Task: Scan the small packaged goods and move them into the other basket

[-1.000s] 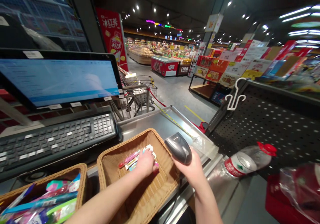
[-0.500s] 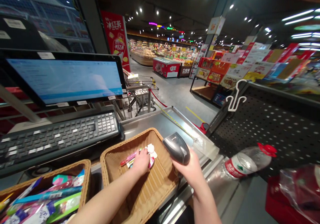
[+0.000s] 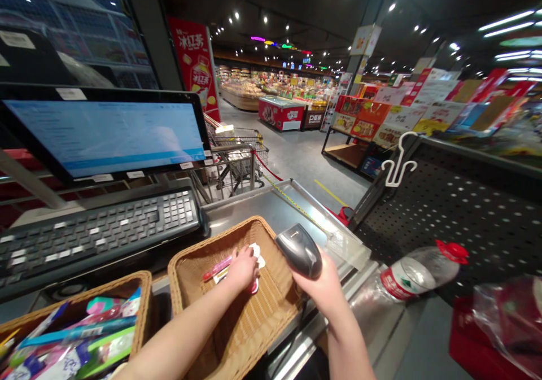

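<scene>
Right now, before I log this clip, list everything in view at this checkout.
wicker basket: 1, tan, centre foreground
pink stick-shaped item: 1, pink, in that basket
white packet: 1, white, in that basket
second wicker basket: 1, tan, lower left, holding colourful packets
keyboard: 1, black, above second basket
monitor: 1, black, lit blue, behind keyboard
steel counter: 1, silver, beyond basket
plastic bottle: 1, clear, red cap, lying right
shopping cart: 1, silver, beyond counter
handheld barcode scanner: 1, grey, in right hand
left hand: on the pink item
right hand: beside basket
</scene>
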Available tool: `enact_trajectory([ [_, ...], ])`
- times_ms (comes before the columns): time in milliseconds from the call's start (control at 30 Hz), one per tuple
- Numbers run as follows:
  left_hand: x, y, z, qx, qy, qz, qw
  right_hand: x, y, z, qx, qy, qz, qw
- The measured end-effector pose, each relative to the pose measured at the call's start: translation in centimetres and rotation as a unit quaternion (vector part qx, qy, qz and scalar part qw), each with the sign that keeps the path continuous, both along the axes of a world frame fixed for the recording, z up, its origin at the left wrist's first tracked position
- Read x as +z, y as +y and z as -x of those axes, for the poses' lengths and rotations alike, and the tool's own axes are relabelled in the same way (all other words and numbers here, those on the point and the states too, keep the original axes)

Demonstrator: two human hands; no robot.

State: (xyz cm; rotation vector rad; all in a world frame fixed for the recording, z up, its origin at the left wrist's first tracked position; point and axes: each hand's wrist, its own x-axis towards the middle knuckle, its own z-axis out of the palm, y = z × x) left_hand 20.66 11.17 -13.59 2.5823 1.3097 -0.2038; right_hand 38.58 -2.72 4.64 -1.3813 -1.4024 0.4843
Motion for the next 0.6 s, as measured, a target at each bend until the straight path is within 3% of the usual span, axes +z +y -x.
enact_trajectory([
  [133,0.3,0.6,0.0,-0.077,0.014,0.058,0.995,-0.2,-0.2,-0.2,-0.002,-0.009,0.001,1.0],
  [233,1.1,1.7,1.1,-0.174,0.051,0.096,0.979,-0.6,-0.5,-0.6,-0.005,-0.027,0.006,1.0],
  [333,1.5,2.9,2.6,-0.271,0.093,0.071,0.955,-0.8,-0.7,-0.8,-0.004,-0.038,0.005,0.999],
  [467,1.1,3.0,3.4,-0.311,0.07,0.039,0.947,-0.5,-0.4,-0.5,-0.005,-0.037,0.002,0.999],
  [600,0.6,1.5,2.4,-0.304,0.02,0.044,0.951,-0.4,-0.1,0.0,-0.003,-0.035,0.007,0.999],
])
